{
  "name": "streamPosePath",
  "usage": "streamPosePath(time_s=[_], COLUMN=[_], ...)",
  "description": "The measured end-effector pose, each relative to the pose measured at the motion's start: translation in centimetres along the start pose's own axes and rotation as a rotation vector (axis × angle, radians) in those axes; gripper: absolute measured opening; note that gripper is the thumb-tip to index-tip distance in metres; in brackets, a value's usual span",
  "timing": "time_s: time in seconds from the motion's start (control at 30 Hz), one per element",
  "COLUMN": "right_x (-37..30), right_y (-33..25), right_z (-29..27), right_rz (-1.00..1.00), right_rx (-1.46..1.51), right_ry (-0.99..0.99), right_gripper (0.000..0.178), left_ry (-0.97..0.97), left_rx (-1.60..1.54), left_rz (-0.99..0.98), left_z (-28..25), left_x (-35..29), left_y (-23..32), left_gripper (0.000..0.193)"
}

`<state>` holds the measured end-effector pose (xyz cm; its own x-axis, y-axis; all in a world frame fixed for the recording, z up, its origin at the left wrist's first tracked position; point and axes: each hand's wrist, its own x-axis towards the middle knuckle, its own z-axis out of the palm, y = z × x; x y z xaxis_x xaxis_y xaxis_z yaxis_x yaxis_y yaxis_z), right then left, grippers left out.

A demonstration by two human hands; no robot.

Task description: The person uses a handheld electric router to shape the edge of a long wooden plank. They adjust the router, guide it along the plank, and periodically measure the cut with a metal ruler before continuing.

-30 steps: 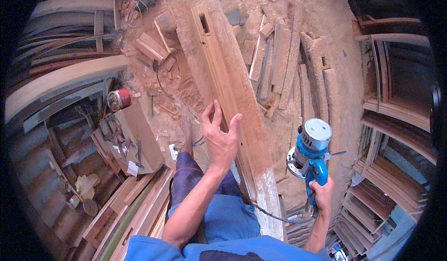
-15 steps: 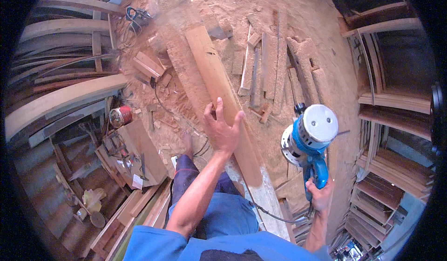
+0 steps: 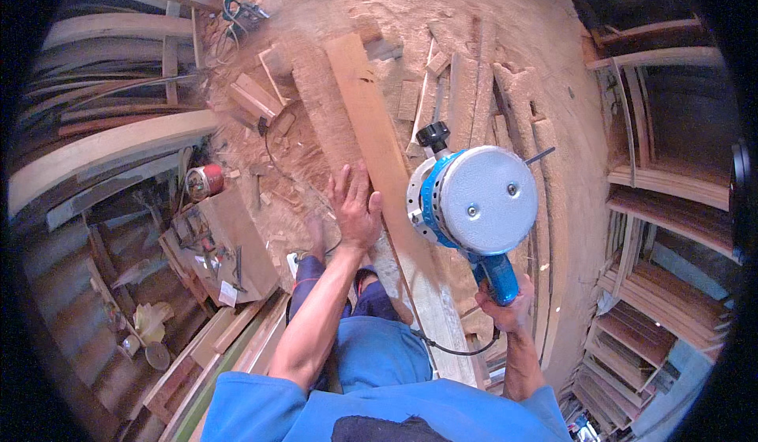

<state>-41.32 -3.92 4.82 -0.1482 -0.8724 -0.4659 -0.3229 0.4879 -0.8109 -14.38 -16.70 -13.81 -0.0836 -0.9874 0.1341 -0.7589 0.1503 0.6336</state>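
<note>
My right hand is wrapped round the blue handle of a router. The router has a round silver top cap, a blue collar and a black knob. It is held up at the right of a smooth wooden board, overlapping that board's right side in the picture; its bit is hidden. My left hand is open, fingers stretched forward, at the left edge of the board. Whether the fingers touch the edge I cannot tell. The board lies lengthwise on a paler, dusty beam. A black cord trails from the router's handle.
Wood offcuts lie on the sawdust-covered ground to the right. Another power tool sits at the far left. A wooden box with tools and a red can stand at left. Racks of timber line the right side.
The router has come left, toward the board, and looks larger. My left hand has slid from the board's top to its left edge. The view has shifted slightly.
</note>
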Motion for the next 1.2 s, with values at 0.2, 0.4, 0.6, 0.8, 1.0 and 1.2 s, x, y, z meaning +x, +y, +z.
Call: streamPosePath(time_s=[0.2, 0.4, 0.6, 0.8, 1.0, 1.2], right_x=[1.1, 1.8, 1.9, 1.0, -0.3, -1.5], right_y=[2.1, 3.5, 4.5, 4.2, 6.1, 7.1], right_z=[3.1, 1.7, 2.5, 2.7, 3.3, 4.1], right_rz=[-0.092, -0.018, 0.045, -0.014, 0.051, 0.173], right_rx=[0.13, -0.061, 0.006, -0.079, -0.031, 0.07], right_ry=[-0.019, -0.129, -0.203, -0.179, -0.165, -0.148], right_gripper=[0.023, 0.021, 0.019, 0.022, 0.048, 0.05], left_ry=[-0.012, 0.02, 0.027, 0.004, -0.131, -0.453], left_rx=[0.005, 0.003, -0.009, -0.01, 0.124, 0.112], left_rz=[-0.005, 0.006, 0.016, 0.045, 0.13, 0.232], left_z=[0.4, 0.6, 0.5, 0.2, -0.2, -3.6], left_x=[-0.3, -0.2, -0.2, -0.4, -0.4, 0.6], left_y=[-0.6, -0.7, -0.7, -1.2, -1.8, -2.3], left_gripper=[0.058, 0.057, 0.058, 0.052, 0.077, 0.104])
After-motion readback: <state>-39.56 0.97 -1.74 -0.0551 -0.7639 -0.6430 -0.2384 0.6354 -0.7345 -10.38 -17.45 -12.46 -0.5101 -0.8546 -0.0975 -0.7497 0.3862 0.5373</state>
